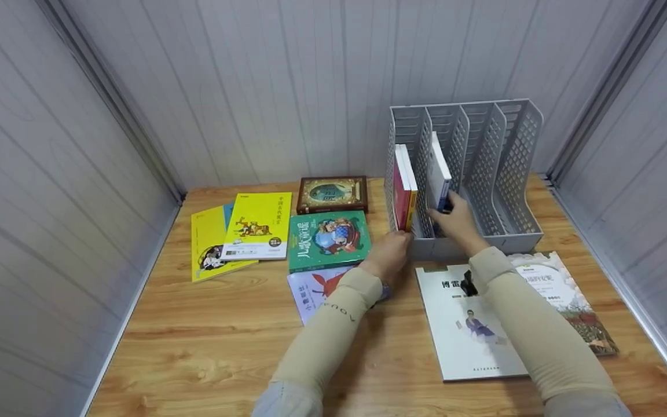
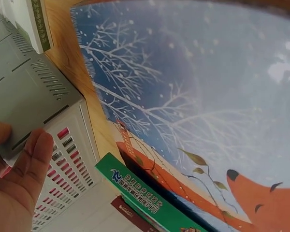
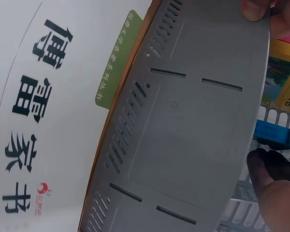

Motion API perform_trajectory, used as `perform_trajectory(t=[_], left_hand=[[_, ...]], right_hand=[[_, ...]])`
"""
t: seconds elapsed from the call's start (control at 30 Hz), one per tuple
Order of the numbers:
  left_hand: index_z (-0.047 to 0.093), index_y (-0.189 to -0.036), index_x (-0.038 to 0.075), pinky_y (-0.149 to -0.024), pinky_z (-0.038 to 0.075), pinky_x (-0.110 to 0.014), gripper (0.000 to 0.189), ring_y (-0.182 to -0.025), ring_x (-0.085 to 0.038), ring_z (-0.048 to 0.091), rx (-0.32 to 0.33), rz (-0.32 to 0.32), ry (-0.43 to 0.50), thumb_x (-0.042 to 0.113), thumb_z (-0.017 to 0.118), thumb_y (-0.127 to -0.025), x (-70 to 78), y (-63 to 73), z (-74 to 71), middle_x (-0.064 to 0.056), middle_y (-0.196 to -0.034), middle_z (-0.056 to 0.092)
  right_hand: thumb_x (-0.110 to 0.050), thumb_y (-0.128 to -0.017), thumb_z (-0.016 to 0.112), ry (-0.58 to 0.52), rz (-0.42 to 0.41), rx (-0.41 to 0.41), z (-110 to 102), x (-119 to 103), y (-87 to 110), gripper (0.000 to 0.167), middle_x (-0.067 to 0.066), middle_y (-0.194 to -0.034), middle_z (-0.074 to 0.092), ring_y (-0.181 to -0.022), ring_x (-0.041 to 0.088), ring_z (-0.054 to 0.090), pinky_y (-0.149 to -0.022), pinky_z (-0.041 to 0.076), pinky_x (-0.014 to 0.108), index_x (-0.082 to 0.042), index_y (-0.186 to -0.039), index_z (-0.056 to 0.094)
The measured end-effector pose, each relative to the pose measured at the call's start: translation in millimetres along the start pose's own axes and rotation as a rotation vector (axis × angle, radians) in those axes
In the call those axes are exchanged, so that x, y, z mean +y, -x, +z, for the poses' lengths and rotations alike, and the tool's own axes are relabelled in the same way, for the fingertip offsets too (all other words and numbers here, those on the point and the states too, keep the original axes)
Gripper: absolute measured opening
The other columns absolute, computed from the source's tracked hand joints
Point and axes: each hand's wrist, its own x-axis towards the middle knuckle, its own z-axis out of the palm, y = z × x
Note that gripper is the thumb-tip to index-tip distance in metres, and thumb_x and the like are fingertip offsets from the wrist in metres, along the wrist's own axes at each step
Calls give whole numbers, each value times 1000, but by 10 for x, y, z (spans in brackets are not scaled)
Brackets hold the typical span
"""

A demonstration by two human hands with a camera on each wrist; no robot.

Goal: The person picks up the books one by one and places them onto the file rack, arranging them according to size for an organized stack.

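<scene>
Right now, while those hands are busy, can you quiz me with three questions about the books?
1. Which hand holds the white-and-blue book?
2. True or false: the green book stands inside the grey rack.
3. How many of the grey rack's four compartments show books inside?

Key:
1. The right hand.
2. False; the green book lies flat outside the grey rack.
3. Two.
</scene>
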Motion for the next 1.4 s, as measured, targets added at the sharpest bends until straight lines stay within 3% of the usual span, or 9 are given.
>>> perform_trajectory(t=[0.2,0.33,0.5,0.63,0.73,0.8,0.87,1.1,1.4], left_hand=[[72,-132,11,-96,64,-38,27,-115,-23,76,-37,0,11,10,51,-114,-44,21,-7,-9,-127,77],[63,-146,11,-101,63,-36,34,-118,-21,73,-45,30,-6,12,58,-113,-67,67,6,-8,-137,67],[51,-155,9,-101,63,-36,48,-117,-21,68,82,78,19,15,63,-109,-42,135,52,-11,-140,57],[54,-143,6,-100,62,-34,37,-113,-20,65,202,146,12,15,63,-108,26,215,60,-9,-131,58],[59,-130,6,-94,62,-32,28,-106,-19,66,234,205,-46,18,67,-106,100,278,75,-7,-119,62],[61,-124,7,-91,61,-33,24,-103,-19,67,215,237,-94,21,69,-105,157,304,103,-6,-114,65],[64,-122,9,-92,61,-32,25,-105,-19,68,150,240,-122,26,70,-106,225,323,121,-4,-114,68],[65,-138,13,-103,60,-31,47,-117,-16,68,-109,159,-115,48,68,-106,413,336,225,-2,-127,71],[58,-149,9,-119,51,-37,86,-134,-23,64,-244,69,-139,75,66,-96,515,288,379,-7,-141,67]], right_hand=[[-8,-105,65,-2,7,-5,-66,-70,79,67,36,-154,53,-145,50,53,-124,44,58,10,-163,36],[-5,-105,65,-27,-3,-4,-114,-115,138,64,36,-151,55,-143,49,55,-124,45,55,11,-161,38],[-2,-104,65,-12,-47,-2,-196,-153,230,58,36,-145,60,-137,48,59,-121,47,55,13,-156,45],[-1,-104,67,19,-82,-13,-278,-180,308,54,38,-141,62,-134,50,61,-119,49,58,15,-152,48],[-3,-104,68,58,-108,-24,-331,-178,366,53,37,-140,64,-133,51,63,-116,51,57,14,-151,51],[-2,-104,69,86,-128,-25,-358,-159,396,50,36,-138,66,-130,50,65,-113,54,56,13,-149,54],[-1,-103,69,112,-149,-22,-376,-124,423,47,35,-134,68,-126,49,67,-109,56,56,13,-146,57],[2,-102,67,201,-191,-39,-435,-20,536,42,34,-131,70,-121,49,69,-106,57,59,12,-142,61],[2,-101,69,308,-229,-37,-575,142,576,37,36,-135,68,-122,54,67,-109,54,65,13,-136,65]])
